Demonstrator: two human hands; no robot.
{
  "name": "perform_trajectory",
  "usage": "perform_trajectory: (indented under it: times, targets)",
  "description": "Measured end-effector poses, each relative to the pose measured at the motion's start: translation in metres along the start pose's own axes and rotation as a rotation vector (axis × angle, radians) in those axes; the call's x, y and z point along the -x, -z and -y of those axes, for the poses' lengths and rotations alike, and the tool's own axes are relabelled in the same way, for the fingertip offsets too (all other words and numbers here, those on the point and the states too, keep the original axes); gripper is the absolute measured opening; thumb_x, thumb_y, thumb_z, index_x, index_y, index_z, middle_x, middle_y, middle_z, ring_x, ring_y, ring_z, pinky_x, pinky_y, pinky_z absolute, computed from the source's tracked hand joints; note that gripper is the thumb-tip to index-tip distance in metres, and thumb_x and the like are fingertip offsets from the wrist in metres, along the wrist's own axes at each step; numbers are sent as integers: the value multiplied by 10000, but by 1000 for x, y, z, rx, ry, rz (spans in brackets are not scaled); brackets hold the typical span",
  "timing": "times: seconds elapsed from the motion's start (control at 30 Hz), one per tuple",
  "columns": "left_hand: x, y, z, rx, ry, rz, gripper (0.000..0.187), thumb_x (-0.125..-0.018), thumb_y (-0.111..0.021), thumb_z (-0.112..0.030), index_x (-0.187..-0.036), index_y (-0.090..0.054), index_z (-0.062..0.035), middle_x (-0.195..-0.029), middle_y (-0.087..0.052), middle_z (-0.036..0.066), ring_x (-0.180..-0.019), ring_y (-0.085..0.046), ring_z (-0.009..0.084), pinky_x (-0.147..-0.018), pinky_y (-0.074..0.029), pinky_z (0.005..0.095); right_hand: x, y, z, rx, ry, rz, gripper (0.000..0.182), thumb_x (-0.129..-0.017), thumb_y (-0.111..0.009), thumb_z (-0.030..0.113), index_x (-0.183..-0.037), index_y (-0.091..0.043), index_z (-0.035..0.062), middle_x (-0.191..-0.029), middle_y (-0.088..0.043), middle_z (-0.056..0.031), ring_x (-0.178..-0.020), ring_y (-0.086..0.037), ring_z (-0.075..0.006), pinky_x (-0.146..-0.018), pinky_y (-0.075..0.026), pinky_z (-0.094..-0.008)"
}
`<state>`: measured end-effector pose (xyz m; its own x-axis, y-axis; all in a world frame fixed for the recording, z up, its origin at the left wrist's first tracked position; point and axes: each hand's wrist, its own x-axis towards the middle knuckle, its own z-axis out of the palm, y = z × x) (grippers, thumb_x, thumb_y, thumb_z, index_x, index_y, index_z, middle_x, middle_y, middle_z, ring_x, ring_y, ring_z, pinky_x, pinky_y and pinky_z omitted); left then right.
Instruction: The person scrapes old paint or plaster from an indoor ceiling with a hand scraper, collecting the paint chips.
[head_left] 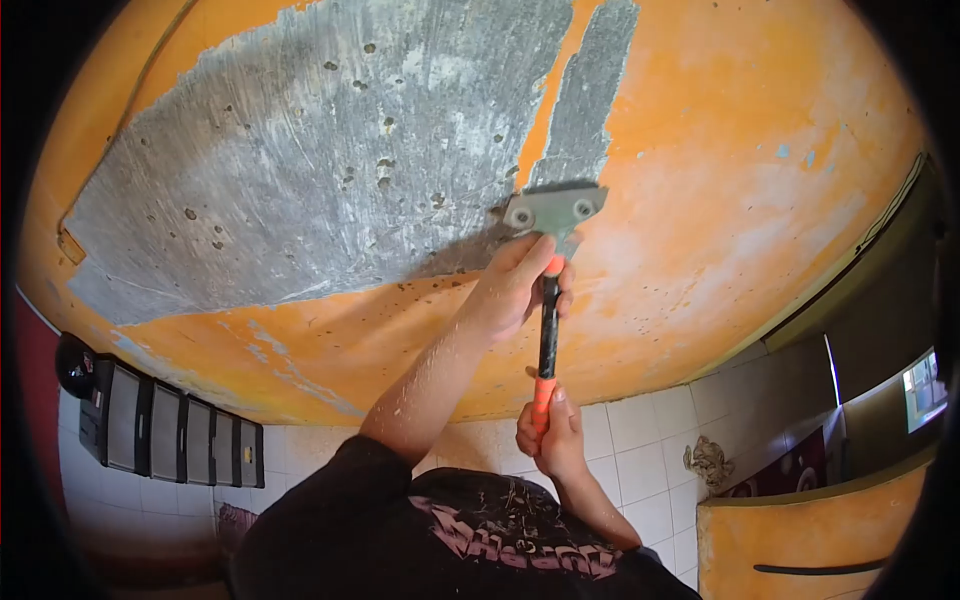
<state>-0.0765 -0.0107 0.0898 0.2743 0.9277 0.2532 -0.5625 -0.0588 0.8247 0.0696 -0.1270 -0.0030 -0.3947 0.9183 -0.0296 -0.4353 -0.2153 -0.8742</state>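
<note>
A long-handled wall scraper (pixel 547 330) with a wide metal head meets the orange painted wall (pixel 720 230). Its blade edge lies at the lower end of a narrow grey stripe (pixel 585 100) of bared surface. My left hand (pixel 515 285) is wrapped round the handle just below the head. Lower down, my right hand (pixel 556 435) grips the orange end of the same handle. To the left spreads a large grey patch (pixel 310 170) pitted with small holes, and a thin orange strip of paint (pixel 546 100) divides it from the stripe. Pale flakes speckle my left forearm.
A dark drawer unit (pixel 180 425) stands on the tiled floor (pixel 640 450) at the lower left, with a black helmet-like object (pixel 75 365) at its end. A crumpled cloth (pixel 708 462) lies at right, near a low orange partition (pixel 810 530). A cable (pixel 135 100) runs along the wall's left side.
</note>
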Motion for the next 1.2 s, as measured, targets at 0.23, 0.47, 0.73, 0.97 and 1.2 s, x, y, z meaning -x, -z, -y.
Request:
perform_trajectory:
  times: [0.23, 0.47, 0.73, 0.97, 1.2]
  targets:
    - [-1, 4, 0, 11, 27, 4, 458, -1056, -435, -408, -1256, -533, -8, -797, -580, 66, -634, -596, 176, -605, -515, 321, 9, -4, -4, -29, -51, -42, 570, -1082, -272, 450, -1449, -377, 26, -542, -383, -22, -386, -319, -95, -377, -282, -248]
    - [9, 6, 6, -19, 13, -40, 478, -1055, -433, -417, -1251, -531, 8, -778, -573, 65, -625, -591, 169, -571, -516, 311, 13, -12, -4, 11, -44, -79, 576, -1077, -292, 463, -1444, -393, 31, -542, -384, -28, -386, -317, -99, -382, -280, -250]
    - [12, 9, 10, -51, 22, -76, 494, -1061, -424, -403, -1302, -518, 17, -760, -555, 53, -613, -558, 171, -581, -482, 319, 15, -12, -10, -113, -135, -46, 574, -1076, -268, 467, -1448, -372, 43, -531, -352, -26, -375, -291, -108, -376, -267, -268]
    - [7, 4, 2, -141, -3, -66, 519, -1056, -429, -423, -1303, -527, 23, -752, -566, 54, -603, -566, 168, -573, -486, 306, 11, -12, -7, -135, -129, -53, 560, -1078, -257, 462, -1453, -373, 61, -524, -339, -25, -368, -278, -109, -368, -255, -268]
    - [4, 2, -2, -126, -38, -43, 520, -1058, -431, -412, -1279, -525, 50, -752, -590, 75, -589, -603, 158, -552, -508, 299, 16, -18, 3, -117, -103, -60, 551, -1084, -269, 441, -1444, -402, 47, -557, -396, -27, -390, -334, -103, -385, -298, -256]
